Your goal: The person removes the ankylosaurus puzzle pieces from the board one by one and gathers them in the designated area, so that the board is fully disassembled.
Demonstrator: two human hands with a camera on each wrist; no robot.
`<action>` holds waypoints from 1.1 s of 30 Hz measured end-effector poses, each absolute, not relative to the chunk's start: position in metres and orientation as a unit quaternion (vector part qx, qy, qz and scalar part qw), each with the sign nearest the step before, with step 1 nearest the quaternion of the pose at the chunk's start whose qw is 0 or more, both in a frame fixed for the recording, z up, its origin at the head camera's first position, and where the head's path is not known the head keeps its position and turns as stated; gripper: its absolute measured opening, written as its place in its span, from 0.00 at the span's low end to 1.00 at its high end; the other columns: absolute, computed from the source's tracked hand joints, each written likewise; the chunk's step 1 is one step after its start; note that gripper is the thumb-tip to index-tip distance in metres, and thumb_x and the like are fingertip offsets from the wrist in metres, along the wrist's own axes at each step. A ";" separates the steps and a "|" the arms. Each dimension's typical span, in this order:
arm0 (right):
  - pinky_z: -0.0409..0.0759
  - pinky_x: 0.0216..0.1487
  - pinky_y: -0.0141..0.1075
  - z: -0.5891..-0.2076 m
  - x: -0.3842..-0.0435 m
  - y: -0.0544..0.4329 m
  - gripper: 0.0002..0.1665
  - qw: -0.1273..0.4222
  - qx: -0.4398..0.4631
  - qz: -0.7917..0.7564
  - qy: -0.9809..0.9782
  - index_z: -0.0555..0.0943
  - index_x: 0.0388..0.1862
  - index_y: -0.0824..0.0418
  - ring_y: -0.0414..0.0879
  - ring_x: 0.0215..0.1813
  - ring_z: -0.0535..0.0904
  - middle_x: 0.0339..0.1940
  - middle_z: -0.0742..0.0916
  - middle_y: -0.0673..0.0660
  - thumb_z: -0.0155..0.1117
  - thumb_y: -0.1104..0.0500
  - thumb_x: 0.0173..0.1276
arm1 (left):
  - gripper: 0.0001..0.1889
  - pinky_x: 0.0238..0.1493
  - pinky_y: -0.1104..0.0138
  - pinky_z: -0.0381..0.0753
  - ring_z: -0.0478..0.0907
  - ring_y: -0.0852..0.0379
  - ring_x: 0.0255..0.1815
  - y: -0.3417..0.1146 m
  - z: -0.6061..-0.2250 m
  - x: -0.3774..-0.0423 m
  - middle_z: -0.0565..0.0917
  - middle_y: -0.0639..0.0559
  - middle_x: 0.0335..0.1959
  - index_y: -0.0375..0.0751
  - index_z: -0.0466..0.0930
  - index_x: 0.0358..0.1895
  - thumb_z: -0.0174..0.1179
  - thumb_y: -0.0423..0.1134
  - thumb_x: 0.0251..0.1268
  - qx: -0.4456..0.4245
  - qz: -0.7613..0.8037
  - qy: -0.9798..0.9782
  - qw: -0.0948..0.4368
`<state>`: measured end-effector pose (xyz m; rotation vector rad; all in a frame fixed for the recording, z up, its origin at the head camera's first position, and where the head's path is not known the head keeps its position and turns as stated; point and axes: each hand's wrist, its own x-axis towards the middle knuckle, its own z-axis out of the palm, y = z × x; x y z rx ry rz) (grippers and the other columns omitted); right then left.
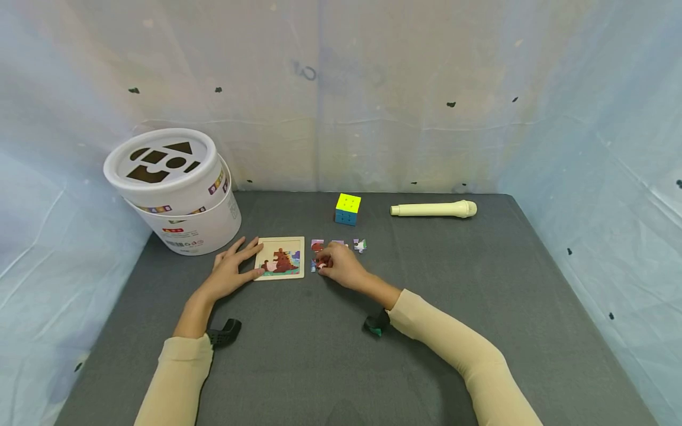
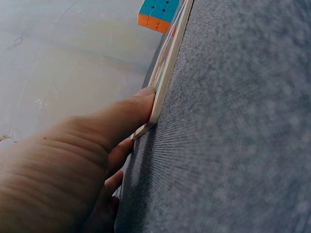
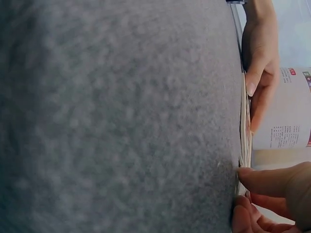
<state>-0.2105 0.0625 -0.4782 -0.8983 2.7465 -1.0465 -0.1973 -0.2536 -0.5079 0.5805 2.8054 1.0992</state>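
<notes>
A square wooden jigsaw tray (image 1: 280,240) lies on the dark table, partly filled with picture pieces of a brown animal. My left hand (image 1: 226,275) rests at its left side, fingers spread, thumb on the near left corner. In the left wrist view that thumb presses on the wooden rim (image 2: 158,104). Just right of the tray, my right hand (image 1: 346,267) pinches a jigsaw piece (image 1: 321,265) between thumb and fingertips, low over the table. Loose pieces lie behind it: a red and purple one (image 1: 317,245) and a white and green one (image 1: 360,245). Another is partly hidden by the fingers.
A white bucket (image 1: 208,234) with a shape-sorter lid (image 1: 119,163) stands at the back left. Behind the loose pieces sits a puzzle cube (image 1: 348,209). A cream toy microphone (image 1: 431,209) lies at the back right. Pale sheeting (image 1: 373,136) closes off the back and sides.
</notes>
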 end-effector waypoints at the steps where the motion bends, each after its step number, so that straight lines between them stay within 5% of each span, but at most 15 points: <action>1: 0.75 0.36 0.31 -0.479 -0.210 0.062 0.14 0.034 -0.291 -0.337 0.895 0.87 0.45 0.69 0.45 0.35 0.77 0.35 0.81 0.58 0.76 0.68 0.59 | 0.37 0.67 0.36 0.37 0.39 0.36 0.80 -0.254 -0.508 -0.197 0.55 0.42 0.80 0.38 0.64 0.75 0.65 0.49 0.67 0.189 0.358 0.914 0.037; 17: 0.73 0.36 0.33 -0.475 -0.212 0.060 0.16 0.046 -0.300 -0.309 0.901 0.87 0.45 0.66 0.44 0.36 0.76 0.34 0.82 0.56 0.77 0.63 0.59 | 0.37 0.68 0.36 0.38 0.39 0.36 0.80 -0.254 -0.507 -0.197 0.55 0.42 0.80 0.39 0.64 0.75 0.65 0.49 0.67 0.189 0.357 0.914 0.038; 27: 0.76 0.47 0.35 -0.458 -0.228 0.019 0.23 0.073 -0.347 -0.296 0.887 0.83 0.57 0.65 0.51 0.50 0.77 0.51 0.83 0.60 0.74 0.59 0.64 | 0.37 0.67 0.37 0.40 0.40 0.36 0.80 -0.255 -0.508 -0.197 0.55 0.42 0.79 0.38 0.64 0.75 0.65 0.50 0.68 0.188 0.355 0.915 0.033; 33: 0.75 0.37 0.29 -0.458 -0.239 -0.002 0.32 0.134 -0.375 -0.323 0.859 0.74 0.67 0.67 0.45 0.38 0.79 0.60 0.80 0.62 0.71 0.64 0.66 | 0.37 0.66 0.37 0.41 0.40 0.37 0.80 -0.255 -0.511 -0.198 0.56 0.43 0.79 0.39 0.65 0.75 0.65 0.50 0.68 0.191 0.355 0.915 0.029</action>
